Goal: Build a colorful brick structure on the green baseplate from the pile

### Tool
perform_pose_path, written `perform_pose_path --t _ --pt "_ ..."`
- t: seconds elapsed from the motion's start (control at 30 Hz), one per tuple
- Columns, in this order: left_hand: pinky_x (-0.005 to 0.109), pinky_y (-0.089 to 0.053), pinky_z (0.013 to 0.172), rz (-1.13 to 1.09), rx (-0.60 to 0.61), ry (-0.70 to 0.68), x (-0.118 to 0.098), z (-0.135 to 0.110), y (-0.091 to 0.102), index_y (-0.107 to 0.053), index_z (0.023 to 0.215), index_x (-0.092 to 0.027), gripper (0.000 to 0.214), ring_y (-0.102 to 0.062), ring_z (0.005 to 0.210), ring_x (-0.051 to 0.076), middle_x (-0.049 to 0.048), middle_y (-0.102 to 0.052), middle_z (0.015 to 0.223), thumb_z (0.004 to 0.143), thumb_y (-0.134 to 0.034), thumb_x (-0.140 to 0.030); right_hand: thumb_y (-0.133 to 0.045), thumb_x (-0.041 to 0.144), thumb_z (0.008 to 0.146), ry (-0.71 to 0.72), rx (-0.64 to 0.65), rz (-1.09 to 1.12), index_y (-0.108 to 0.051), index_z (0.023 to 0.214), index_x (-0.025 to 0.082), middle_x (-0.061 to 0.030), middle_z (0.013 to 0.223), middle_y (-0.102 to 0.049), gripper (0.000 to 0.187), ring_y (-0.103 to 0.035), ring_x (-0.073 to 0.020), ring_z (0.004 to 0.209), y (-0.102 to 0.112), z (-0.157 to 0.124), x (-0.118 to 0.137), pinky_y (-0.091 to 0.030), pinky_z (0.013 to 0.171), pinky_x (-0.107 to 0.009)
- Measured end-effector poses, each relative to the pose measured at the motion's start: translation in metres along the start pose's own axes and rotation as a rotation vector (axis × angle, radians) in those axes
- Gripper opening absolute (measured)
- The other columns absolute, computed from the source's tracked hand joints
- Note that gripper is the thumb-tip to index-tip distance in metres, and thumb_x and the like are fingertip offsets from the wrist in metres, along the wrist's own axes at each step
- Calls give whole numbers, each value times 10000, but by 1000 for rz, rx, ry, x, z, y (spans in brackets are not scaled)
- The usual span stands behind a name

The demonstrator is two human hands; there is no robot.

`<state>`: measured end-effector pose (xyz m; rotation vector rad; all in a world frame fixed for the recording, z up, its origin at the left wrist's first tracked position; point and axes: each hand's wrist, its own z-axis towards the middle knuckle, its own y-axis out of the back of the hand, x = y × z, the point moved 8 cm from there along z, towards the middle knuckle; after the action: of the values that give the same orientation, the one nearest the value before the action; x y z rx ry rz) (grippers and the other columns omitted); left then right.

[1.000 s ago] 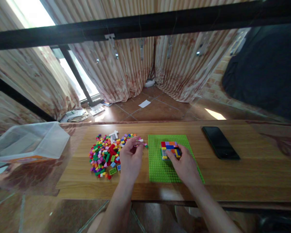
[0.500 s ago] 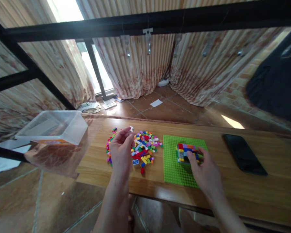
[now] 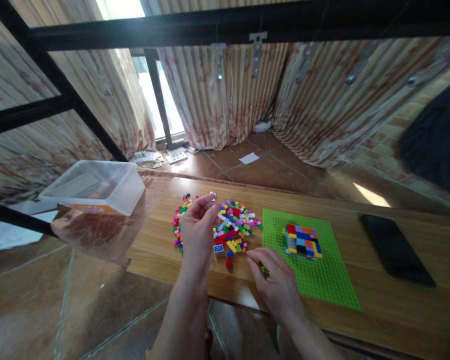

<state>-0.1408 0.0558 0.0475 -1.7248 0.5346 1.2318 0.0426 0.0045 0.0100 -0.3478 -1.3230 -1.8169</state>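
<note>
Two bare hands over a wooden table (image 3: pixel 157 247), head view. Left hand (image 3: pixel 198 235): raised above the near-left part of a loose pile of small coloured bricks (image 3: pixel 237 226), back of the hand toward the camera, thumb and forefinger drawn together at the tips, other fingers curled in behind them. Cannot tell whether a brick sits in that pinch; the fingertips hide it. One white brick (image 3: pixel 212 193) lies just beyond those fingertips at the far edge of the pile. A blue printed tile (image 3: pixel 219 248) lies just right of the left wrist, at the pile's near edge. Right hand (image 3: pixel 281 287): palm down, fingers loosely spread and slightly bent, nothing gripped, tips pointing left toward the near edge of the pile. It lies low at the near-left corner of a green studded baseplate (image 3: pixel 322 282); contact with the plate or table cannot be told. Beyond and to the right of the right hand, apart from it, a flat multicoloured brick block (image 3: pixel 302 240) stands on the baseplate, red, blue, yellow, orange and grey on top. Well right of the right hand, past the baseplate: a dark phone (image 3: pixel 395 250), face up. Well left of the left hand, off the table corner: a clear plastic box (image 3: pixel 97 187).
</note>
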Motion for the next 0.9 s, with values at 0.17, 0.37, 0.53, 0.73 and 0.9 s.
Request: perform_pose_path --t 0.17,0.37,0.53,0.73,0.9 --pt "158 -350 467 11 4 -2 0 -1 -3 -691 885 -124 268 -472 494 31 -3 -649 685 629 -747 -181 -519 192 906 -26 10 -97 -650 1015 217 -61 997 -637 173 -586 -202 939 -6 2 -6 -483 837 -350" --pt "165 -357 483 18 14 19 4 -2 -6 -689 869 -131 256 -486 507 35 6 -664 714 627 -752 -185 -547 215 887 -4 24 -221 -667 1062 222 -94 1139 -573 212 -538 -238 1016 -16 8 0 -485 869 -397" --pt "162 -364 488 10 31 28 5 -2 -7 -692 882 -124 281 -490 507 32 7 -670 716 619 -765 -192 -555 237 880 -18 46 -249 -671 1054 238 -87 1160 -566 209 -528 -244 1029 -24 13 -1 -494 863 -402" --pt "157 -371 498 34 25 45 5 -4 -7 -702 881 -135 301 -492 517 29 1 -670 722 602 -787 -211 -534 209 885 -45 53 -243 -668 1045 240 -92 1136 -581 211 -536 -251 1024 -29 18 -2 -506 831 -398" --pt "148 -378 507 44 42 57 6 -5 -9 -699 899 -128 310 -504 541 31 9 -676 758 612 -787 -208 -508 161 892 -49 45 -222 -668 995 211 -96 1090 -602 197 -552 -243 1010 -30 21 1 -503 844 -395"
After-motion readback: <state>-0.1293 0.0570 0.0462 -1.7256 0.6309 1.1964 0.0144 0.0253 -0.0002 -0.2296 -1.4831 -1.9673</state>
